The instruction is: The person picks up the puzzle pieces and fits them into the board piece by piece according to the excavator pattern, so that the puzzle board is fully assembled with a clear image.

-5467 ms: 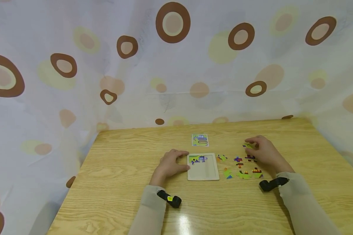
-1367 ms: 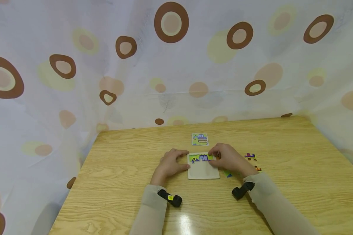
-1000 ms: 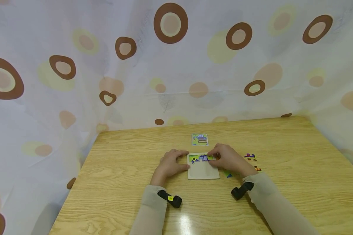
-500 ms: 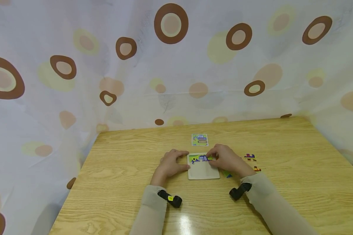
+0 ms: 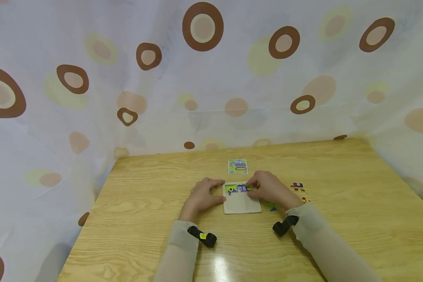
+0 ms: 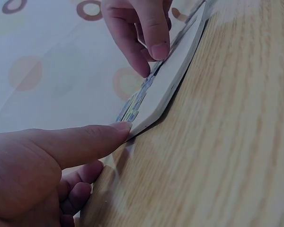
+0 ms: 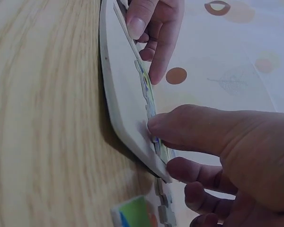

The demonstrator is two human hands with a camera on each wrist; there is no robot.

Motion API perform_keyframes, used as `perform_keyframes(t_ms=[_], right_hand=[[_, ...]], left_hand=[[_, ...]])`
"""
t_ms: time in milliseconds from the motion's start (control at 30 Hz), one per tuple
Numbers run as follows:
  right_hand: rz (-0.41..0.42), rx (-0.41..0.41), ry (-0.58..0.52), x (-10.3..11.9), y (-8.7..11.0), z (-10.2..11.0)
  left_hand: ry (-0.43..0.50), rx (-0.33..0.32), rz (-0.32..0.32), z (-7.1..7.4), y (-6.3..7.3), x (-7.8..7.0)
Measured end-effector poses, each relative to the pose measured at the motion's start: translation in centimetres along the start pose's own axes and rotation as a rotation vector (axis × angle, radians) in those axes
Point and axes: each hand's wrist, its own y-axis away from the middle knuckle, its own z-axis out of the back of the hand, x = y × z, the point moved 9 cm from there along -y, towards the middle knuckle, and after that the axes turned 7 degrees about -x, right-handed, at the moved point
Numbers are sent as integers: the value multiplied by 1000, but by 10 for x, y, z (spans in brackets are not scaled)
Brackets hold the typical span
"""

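Observation:
A square pale puzzle tray (image 5: pixel 242 205) lies on the table, with a row of joined green and blue-purple puzzle pieces (image 5: pixel 232 188) along its far side. My left hand (image 5: pixel 201 196) is at its left edge, thumb and index finger spread and touching the rim. At the far right of the tray, my right hand (image 5: pixel 270 190) pinches a green puzzle piece (image 5: pixel 250 188) between thumb and index finger, down at the end of the row. Most of that piece is hidden by the fingers. The tray's near part shows bare board.
A small picture card (image 5: pixel 237 166) of a digger lies behind the tray. Loose puzzle pieces sit to the right: a red-purple one (image 5: pixel 297 186), an orange one (image 5: pixel 305 200) and a green-blue one (image 5: pixel 270 206). My right hand and forearm cover others. A patterned cloth (image 5: pixel 211 78) hangs behind the table.
Earlier my right hand was over the loose pieces on the right, picking up a green one. It has since come left to the tray, shifting slightly leftward lately. My left hand stays put.

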Motion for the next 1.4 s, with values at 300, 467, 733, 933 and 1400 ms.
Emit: perform_keyframes(t_ms=[300, 467, 733, 933, 1400], right_hand=[[8, -5, -8, -1, -1, -1], [19, 9, 31, 3, -2, 0], [21, 23, 21, 4, -1, 0], [-31, 16, 0, -3, -2, -1], [-16, -51, -75, -9, 3, 10]], left_hand=[[-4, 1, 5, 0, 0, 0], [-4, 0, 10, 0, -1, 0], [-3, -2, 9, 2, -1, -1], [3, -3, 7, 2, 0, -1], [-4, -9, 10, 1, 0, 2]])
